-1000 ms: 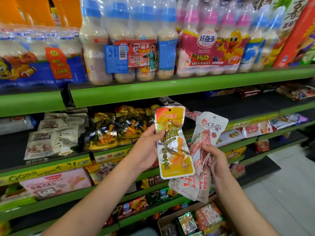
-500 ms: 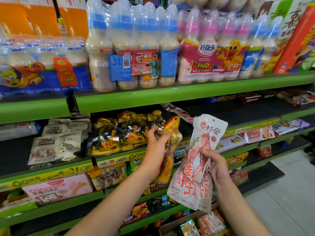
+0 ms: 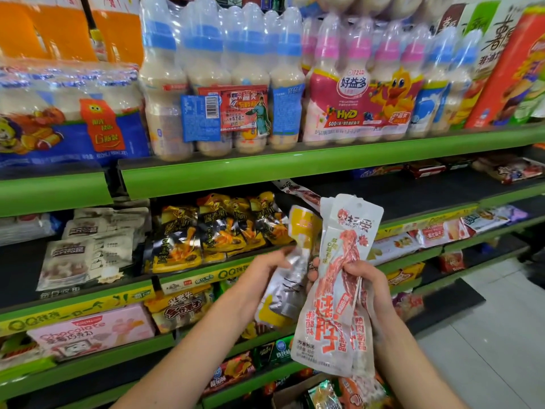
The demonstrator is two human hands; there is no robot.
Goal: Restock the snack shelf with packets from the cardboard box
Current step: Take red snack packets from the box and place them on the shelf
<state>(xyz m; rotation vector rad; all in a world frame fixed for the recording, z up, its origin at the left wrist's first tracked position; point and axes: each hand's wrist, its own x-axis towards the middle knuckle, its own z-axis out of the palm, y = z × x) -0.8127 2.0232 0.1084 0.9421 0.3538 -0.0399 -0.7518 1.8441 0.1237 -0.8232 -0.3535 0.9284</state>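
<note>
Cardboard box [image 3: 287, 397] at the bottom edge of the view, cut off by the frame; only a corner and a few glossy packets inside show, print unreadable.

Right hand [image 3: 367, 283]: fingers curled round the waist of a bunch of white-and-red packets [image 3: 336, 293], held upright. Front packet shows red characters and a clear window with reddish meat. How many packets lie behind it cannot be told; at least two edges visible. The palm is hidden by the packets.

Left hand [image 3: 264, 271]: thumb and fingers pinch a yellow packet [image 3: 292, 270], which is seen from its silver back and tilted toward the shelf. Its front print is hidden, and its lower right part is covered by the white-and-red bunch. The two hands are just beside each other.

Beyond them, the snack shelf [image 3: 188, 280], green front edge with yellow price strip. On it a row of black-and-yellow packets [image 3: 212, 231] stands near the yellow packet's top; pale packets [image 3: 85, 255] lie further left, blurred.

Farthest, the upper shelf [image 3: 295, 168] carries shrink-wrapped drink bottles [image 3: 212, 81], tops cut off by the frame.
</note>
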